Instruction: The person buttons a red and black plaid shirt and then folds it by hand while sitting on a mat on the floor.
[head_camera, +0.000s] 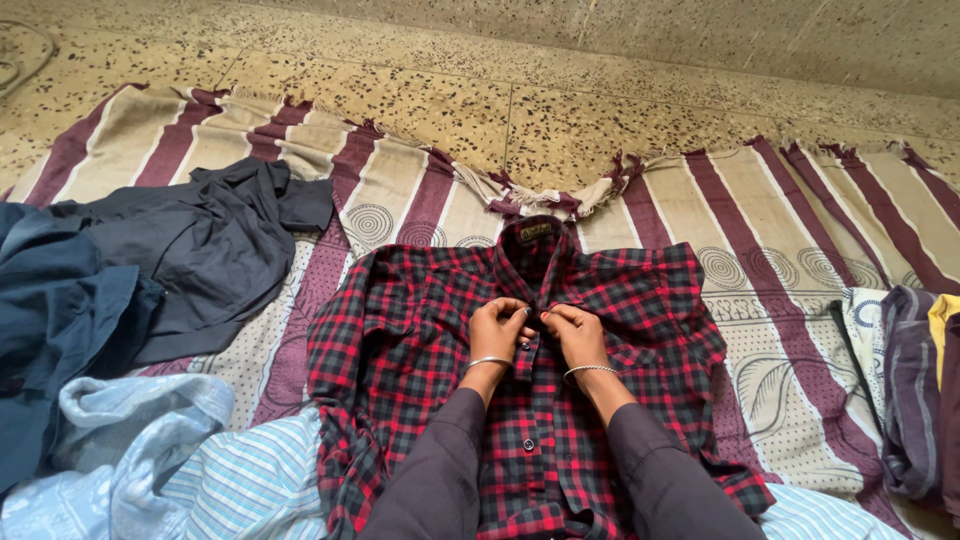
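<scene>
Dark grey sleeves (440, 470) enter from the bottom edge, one per forearm, each wrist carrying a thin metal bangle (489, 361).

Left hand (497, 330): fingers curled narrow, tips pinching the button placket of the red plaid shirt (400, 340) just below the collar. Right hand (577, 332): fingers likewise bent close, nails painted dark red, gripping the opposite edge of the same placket. Thumbs of both hands nearly meet over the centre line; whether a button sits between them cannot be told.

Shirt lies flat, front up, collar away from the camera, on a cream and maroon striped cloth (800, 230) spread over a speckled stone floor (560, 110). Lower buttons appear fastened.

Surroundings: dark navy garments (180, 250) heaped at left, touching the cloth; a pale blue striped garment (230, 480) at lower left, tucked beside the shirt's hem; a purple and grey striped garment (910, 390) with a yellow piece at the right edge.
</scene>
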